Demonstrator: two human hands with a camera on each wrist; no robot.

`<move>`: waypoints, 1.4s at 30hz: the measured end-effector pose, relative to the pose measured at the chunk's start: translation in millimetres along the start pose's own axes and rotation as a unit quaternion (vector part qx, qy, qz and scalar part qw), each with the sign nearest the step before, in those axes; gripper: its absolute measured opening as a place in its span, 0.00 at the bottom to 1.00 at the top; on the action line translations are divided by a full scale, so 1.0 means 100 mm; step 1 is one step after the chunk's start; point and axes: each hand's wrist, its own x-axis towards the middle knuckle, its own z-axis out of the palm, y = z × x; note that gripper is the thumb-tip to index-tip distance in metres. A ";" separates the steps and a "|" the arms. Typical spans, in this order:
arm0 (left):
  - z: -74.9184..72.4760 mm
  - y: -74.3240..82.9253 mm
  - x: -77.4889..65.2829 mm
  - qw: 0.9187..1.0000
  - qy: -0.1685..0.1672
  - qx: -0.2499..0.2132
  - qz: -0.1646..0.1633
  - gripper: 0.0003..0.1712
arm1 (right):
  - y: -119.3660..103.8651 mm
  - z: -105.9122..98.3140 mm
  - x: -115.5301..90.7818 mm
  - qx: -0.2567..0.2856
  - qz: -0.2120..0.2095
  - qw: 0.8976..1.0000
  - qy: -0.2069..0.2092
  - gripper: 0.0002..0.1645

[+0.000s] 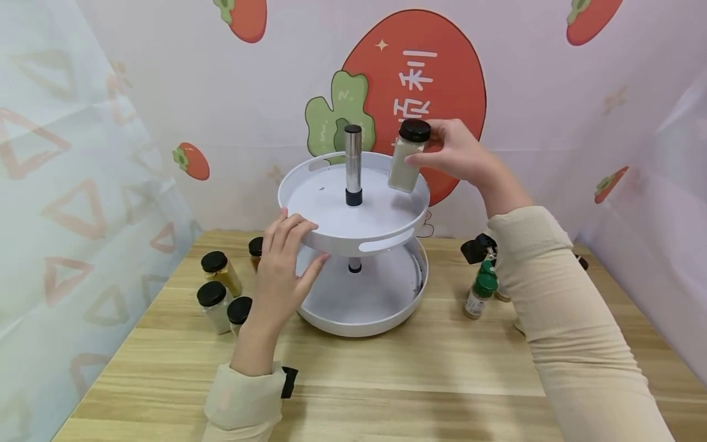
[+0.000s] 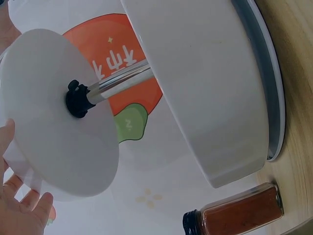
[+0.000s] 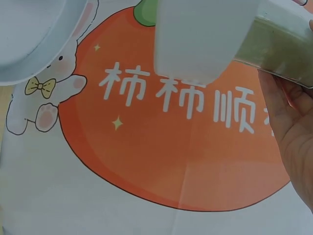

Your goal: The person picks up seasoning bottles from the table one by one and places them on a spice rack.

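In the head view, my right hand [image 1: 455, 150] grips a square spice jar [image 1: 405, 162] with a black lid and pale powder inside. The jar leans over the right part of the upper tray [image 1: 320, 209] of a white two-tier turntable rack. The right wrist view shows the same jar [image 3: 279, 46] at its upper right, with part of my hand [image 3: 288, 120] beside it. At the upper tray's front left, the fingers of my left hand [image 1: 284, 267] rest spread on the rim, the thumb lower. The left wrist view shows this hand [image 2: 24, 208] by the tray's edge.
Several black-lidded spice jars [image 1: 214, 301] stand left of the rack, one with red-brown powder [image 2: 242, 210]. Green-capped bottles [image 1: 479, 294] stand on the right, partly behind my sleeve. A metal post [image 1: 353, 162] rises through the upper tray. The lower tray [image 1: 359, 301] sits on the wooden table [image 1: 386, 380].
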 end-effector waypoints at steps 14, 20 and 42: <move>-0.02 0.01 0.02 1.000 0.005 -0.009 0.002 0.28 | 0.09 0.14 0.15 -0.001 0.028 1.000 -0.005 0.29; -0.02 0.01 0.00 1.000 -0.001 -0.003 -0.001 0.28 | 0.12 0.19 0.20 -0.009 0.036 0.999 -0.014 0.29; 0.00 0.01 0.01 1.000 0.016 -0.020 0.006 0.27 | 0.22 0.26 0.24 -0.021 0.055 0.998 -0.021 0.30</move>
